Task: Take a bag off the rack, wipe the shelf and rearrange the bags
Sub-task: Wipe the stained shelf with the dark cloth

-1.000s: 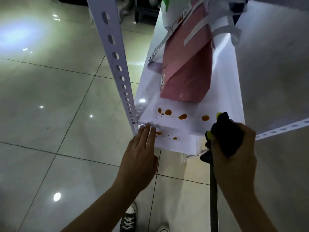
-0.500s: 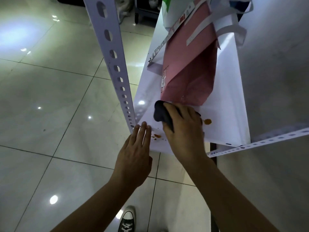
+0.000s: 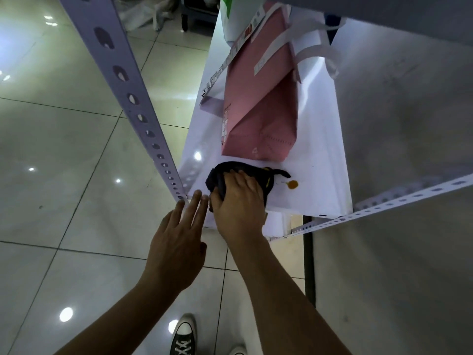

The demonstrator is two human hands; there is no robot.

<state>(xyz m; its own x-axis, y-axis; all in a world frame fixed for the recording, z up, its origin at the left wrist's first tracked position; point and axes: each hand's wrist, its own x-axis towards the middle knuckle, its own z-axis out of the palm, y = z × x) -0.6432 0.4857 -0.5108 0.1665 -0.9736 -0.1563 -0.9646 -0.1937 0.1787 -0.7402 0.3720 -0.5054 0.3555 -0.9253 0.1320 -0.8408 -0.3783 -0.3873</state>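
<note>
A white shelf [image 3: 320, 160] of the rack runs away from me. A pink paper bag [image 3: 258, 106] with white handles lies on it, and more bags stand behind it at the far end. My right hand [image 3: 239, 201] presses a dark cloth [image 3: 245, 170] flat on the shelf's near end, just in front of the pink bag. One orange stain [image 3: 292, 184] shows on the shelf right of the cloth. My left hand [image 3: 179, 239] rests with fingers apart on the shelf's front left corner, holding nothing.
A perforated white upright [image 3: 128, 93] rises at the shelf's left corner. A perforated rail [image 3: 384, 203] runs to the right along a grey wall. Glossy floor tiles lie to the left, and my dark sneaker [image 3: 183, 339] is below.
My right hand brought the cloth from the shelf's front edge onto the shelf and slid it over the stains. Several orange spots are gone from view; one remains visible. The left hand stayed put.
</note>
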